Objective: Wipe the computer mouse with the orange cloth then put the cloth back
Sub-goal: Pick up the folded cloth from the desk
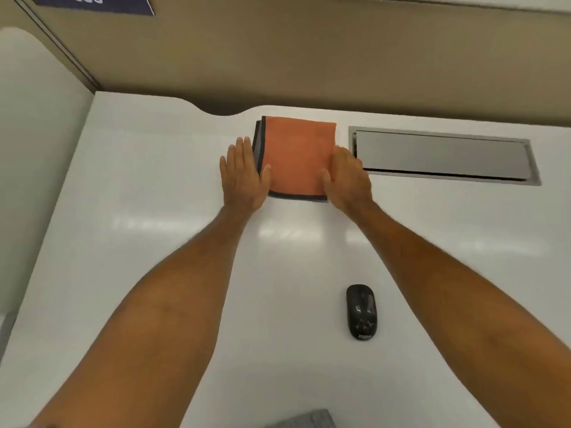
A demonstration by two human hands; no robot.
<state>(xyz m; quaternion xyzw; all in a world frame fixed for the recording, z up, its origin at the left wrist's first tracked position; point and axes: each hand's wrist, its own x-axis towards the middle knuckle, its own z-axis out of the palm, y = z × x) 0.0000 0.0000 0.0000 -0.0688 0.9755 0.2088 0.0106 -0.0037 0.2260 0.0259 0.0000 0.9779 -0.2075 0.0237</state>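
An orange cloth with a dark grey border lies folded flat at the back of the white desk. My left hand rests flat against its left edge, fingers straight, thumb on the cloth's near left corner. My right hand lies on its right edge, fingers curled over the near right corner. Neither hand has lifted the cloth. A black computer mouse sits alone on the desk nearer to me, between my forearms and closer to the right one.
A brushed-metal cable hatch is set into the desk just right of the cloth. A beige partition wall runs along the desk's back edge. A white divider panel stands at the left.
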